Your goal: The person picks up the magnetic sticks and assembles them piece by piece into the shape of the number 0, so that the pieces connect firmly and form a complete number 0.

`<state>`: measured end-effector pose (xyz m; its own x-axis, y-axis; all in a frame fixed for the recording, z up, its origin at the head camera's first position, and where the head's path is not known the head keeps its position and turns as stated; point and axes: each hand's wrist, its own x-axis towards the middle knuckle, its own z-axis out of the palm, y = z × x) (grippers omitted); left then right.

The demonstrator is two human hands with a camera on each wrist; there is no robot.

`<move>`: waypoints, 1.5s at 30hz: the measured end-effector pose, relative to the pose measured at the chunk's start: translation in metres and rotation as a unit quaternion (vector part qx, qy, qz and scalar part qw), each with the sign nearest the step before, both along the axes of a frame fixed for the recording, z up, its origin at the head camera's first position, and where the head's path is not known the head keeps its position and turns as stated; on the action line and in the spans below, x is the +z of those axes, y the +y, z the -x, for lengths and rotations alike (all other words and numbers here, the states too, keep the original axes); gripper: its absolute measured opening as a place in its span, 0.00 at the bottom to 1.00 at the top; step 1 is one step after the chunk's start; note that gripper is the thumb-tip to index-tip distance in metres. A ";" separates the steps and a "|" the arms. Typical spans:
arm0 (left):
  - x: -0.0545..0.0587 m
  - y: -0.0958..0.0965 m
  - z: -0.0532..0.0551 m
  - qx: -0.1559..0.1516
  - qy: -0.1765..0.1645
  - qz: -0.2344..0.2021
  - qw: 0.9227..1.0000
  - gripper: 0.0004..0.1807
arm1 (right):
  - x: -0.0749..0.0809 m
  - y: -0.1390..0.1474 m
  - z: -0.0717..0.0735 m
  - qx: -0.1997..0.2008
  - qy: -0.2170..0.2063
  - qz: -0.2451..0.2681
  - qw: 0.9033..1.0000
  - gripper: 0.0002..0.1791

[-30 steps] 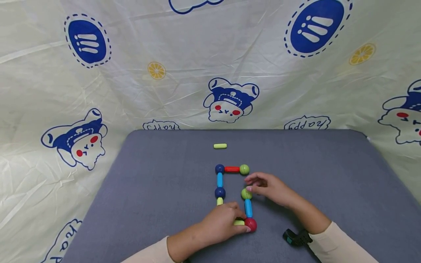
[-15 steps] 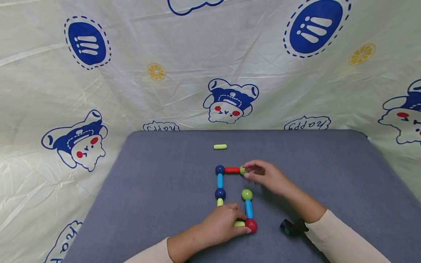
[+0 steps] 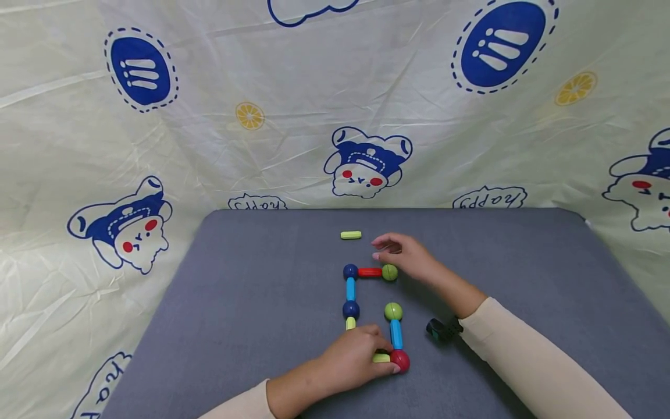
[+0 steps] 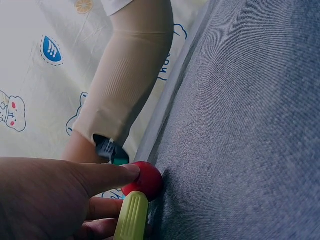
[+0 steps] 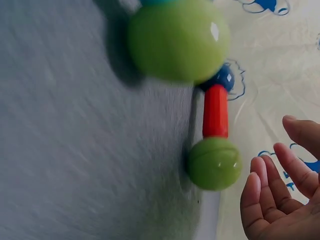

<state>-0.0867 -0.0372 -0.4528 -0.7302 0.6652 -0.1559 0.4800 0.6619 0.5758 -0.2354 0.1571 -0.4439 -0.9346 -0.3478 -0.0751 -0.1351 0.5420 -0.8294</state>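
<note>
At the near right corner of the magnetic ball-and-rod figure, my left hand [image 3: 356, 356] grips the red ball [image 3: 400, 361], thumb on its near side and fingers behind. A yellow-green rod [image 4: 132, 217] joins that ball and runs under the hand. From the red ball a light blue rod [image 3: 396, 334] leads to a green ball [image 3: 394, 311]. My right hand [image 3: 405, 254], holding nothing, hovers past the far green ball [image 3: 389, 272], its loosely bent fingers near a loose yellow-green rod [image 3: 350, 235]. A red rod [image 5: 215, 111] links the far green ball to a dark blue ball [image 3: 350, 272].
Along the figure's left side, a light blue rod [image 3: 350, 289] connects to a second dark blue ball [image 3: 350, 309]. The grey cloth-covered table [image 3: 251, 302] ends at a printed curtain [image 3: 293, 157]. A black wrist device [image 3: 444, 330] sits on the right wrist.
My right hand has moved away from me, from the nearer green ball past the farther one toward the loose yellow-green rod. The left hand keeps its grip on the red ball.
</note>
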 end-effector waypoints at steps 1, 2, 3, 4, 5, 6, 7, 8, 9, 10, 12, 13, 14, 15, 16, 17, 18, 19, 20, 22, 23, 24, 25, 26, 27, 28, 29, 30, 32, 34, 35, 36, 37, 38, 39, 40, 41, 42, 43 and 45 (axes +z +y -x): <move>0.000 0.000 0.000 0.000 -0.001 -0.001 1.000 0.19 | 0.000 -0.002 0.005 0.002 0.000 -0.002 1.000 0.23; 0.000 0.000 0.000 0.000 -0.001 -0.001 1.000 0.19 | 0.000 -0.003 0.009 0.003 -0.001 -0.007 1.000 0.23; 0.000 -0.001 0.000 0.000 -0.001 -0.002 1.000 0.19 | -0.001 -0.005 0.014 0.004 -0.001 -0.014 1.000 0.23; 0.000 -0.001 0.000 0.001 -0.001 -0.003 1.000 0.19 | -0.001 -0.007 0.019 0.005 -0.004 -0.018 1.000 0.23; 0.000 -0.001 0.000 0.000 -0.001 -0.003 1.000 0.19 | -0.002 -0.008 0.023 0.006 -0.004 -0.022 1.000 0.22; -0.001 -0.001 0.000 0.000 0.000 -0.003 1.000 0.19 | -0.002 -0.010 0.028 0.007 -0.006 -0.025 1.000 0.22; -0.001 -0.001 0.000 0.000 0.002 -0.003 1.000 0.19 | -0.003 -0.011 0.032 0.008 -0.007 -0.030 1.000 0.22; -0.001 -0.001 0.000 0.000 0.003 -0.003 1.000 0.19 | -0.003 -0.013 0.037 0.010 -0.008 -0.035 0.999 0.21; -0.001 -0.001 0.000 0.000 0.006 -0.002 1.000 0.18 | -0.003 -0.014 0.041 0.014 -0.009 -0.040 0.999 0.21; -0.001 -0.001 0.000 0.000 0.007 -0.002 1.000 0.18 | -0.003 -0.015 0.044 0.018 -0.010 -0.043 0.999 0.21; -0.001 -0.001 -0.001 -0.003 0.013 -0.002 1.000 0.18 | -0.002 -0.016 0.051 0.029 -0.018 -0.053 0.998 0.22; -0.001 -0.001 -0.001 -0.005 0.016 -0.003 1.000 0.18 | -0.002 -0.017 0.054 0.036 -0.022 -0.058 0.997 0.22; -0.001 0.000 -0.001 -0.007 0.018 -0.004 1.000 0.18 | -0.001 -0.018 0.057 0.041 -0.025 -0.062 0.997 0.22; -0.001 0.000 -0.001 -0.008 0.020 -0.005 1.000 0.17 | -0.001 -0.019 0.060 0.045 -0.030 -0.065 0.996 0.22; -0.001 0.000 -0.001 -0.010 0.019 -0.006 1.000 0.17 | 0.000 -0.020 0.062 0.047 -0.034 -0.068 0.996 0.23; 0.000 -0.001 -0.001 -0.011 0.018 -0.007 1.000 0.17 | 0.000 -0.021 0.065 0.049 -0.037 -0.073 0.996 0.23; 0.000 -0.001 0.000 -0.011 0.017 -0.008 1.000 0.17 | 0.000 -0.022 0.068 0.051 -0.037 -0.077 0.995 0.23; -0.001 -0.001 0.000 -0.011 0.014 -0.008 1.000 0.17 | 0.000 -0.023 0.070 0.051 -0.039 -0.079 0.995 0.23; -0.001 -0.001 0.000 -0.011 0.012 -0.009 1.000 0.17 | 0.000 -0.024 0.072 0.050 -0.040 -0.083 0.995 0.23; -0.001 -0.001 0.001 -0.010 0.009 -0.009 1.000 0.17 | 0.000 -0.026 0.075 0.050 -0.044 -0.089 0.994 0.23; -0.001 -0.001 0.001 -0.010 0.009 -0.009 1.000 0.17 | 0.000 -0.027 0.076 0.050 -0.046 -0.092 0.993 0.22; -0.001 -0.001 0.001 -0.011 0.010 -0.009 1.000 0.17 | 0.000 -0.028 0.077 0.050 -0.050 -0.096 0.993 0.22; -0.001 -0.001 0.001 -0.011 0.011 -0.009 1.000 0.17 | 0.000 -0.028 0.078 0.050 -0.054 -0.099 0.992 0.22; -0.001 -0.001 0.000 -0.011 0.012 -0.009 1.000 0.17 | 0.000 -0.028 0.079 0.050 -0.057 -0.104 0.992 0.22; -0.001 -0.001 0.000 -0.010 0.011 -0.009 1.000 0.17 | 0.000 -0.029 0.080 0.051 -0.060 -0.108 0.991 0.21; -0.001 -0.001 0.000 -0.010 0.011 -0.009 1.000 0.17 | -0.001 -0.029 0.081 0.052 -0.062 -0.113 0.990 0.21; -0.001 -0.001 0.000 -0.010 0.012 -0.009 1.000 0.17 | -0.001 -0.029 0.081 0.053 -0.064 -0.117 0.990 0.21; -0.001 -0.001 0.000 -0.009 0.012 -0.009 1.000 0.17 | -0.002 -0.030 0.082 0.055 -0.066 -0.121 0.989 0.22; -0.002 -0.001 0.000 -0.009 0.012 -0.009 1.000 0.17 | -0.003 -0.031 0.083 0.057 -0.066 -0.126 0.988 0.22; -0.002 -0.001 0.000 -0.009 0.014 -0.009 1.000 0.17 | -0.003 -0.032 0.084 0.060 -0.066 -0.132 0.987 0.22; -0.002 -0.001 0.000 -0.010 0.014 -0.010 1.000 0.16 | -0.003 -0.033 0.084 0.062 -0.066 -0.136 0.986 0.22; -0.003 -0.001 0.000 -0.010 0.014 -0.010 1.000 0.16 | -0.003 -0.034 0.084 0.064 -0.067 -0.141 0.986 0.23; -0.003 -0.001 0.001 -0.010 0.014 -0.010 1.000 0.16 | -0.002 -0.035 0.083 0.065 -0.067 -0.146 0.985 0.23; -0.003 -0.001 0.001 -0.009 0.013 -0.010 1.000 0.16 | -0.002 -0.036 0.083 0.065 -0.067 -0.150 0.984 0.23; -0.003 -0.001 0.001 -0.009 0.013 -0.010 1.000 0.16 | -0.001 -0.037 0.083 0.065 -0.067 -0.153 0.984 0.23; -0.003 -0.001 0.001 -0.010 0.013 -0.010 1.000 0.16 | -0.001 -0.037 0.082 0.065 -0.067 -0.157 0.983 0.23; -0.003 -0.001 0.001 -0.011 0.015 -0.010 1.000 0.16 | -0.001 -0.038 0.082 0.064 -0.066 -0.161 0.983 0.23; -0.003 -0.001 0.001 -0.011 0.016 -0.010 1.000 0.16 | -0.001 -0.039 0.082 0.063 -0.065 -0.164 0.982 0.23; -0.003 -0.001 0.001 -0.012 0.016 -0.011 1.000 0.16 | -0.001 -0.040 0.082 0.063 -0.063 -0.167 0.982 0.23; -0.003 -0.002 0.001 -0.012 0.016 -0.012 1.000 0.17 | -0.001 -0.041 0.082 0.064 -0.059 -0.172 0.981 0.22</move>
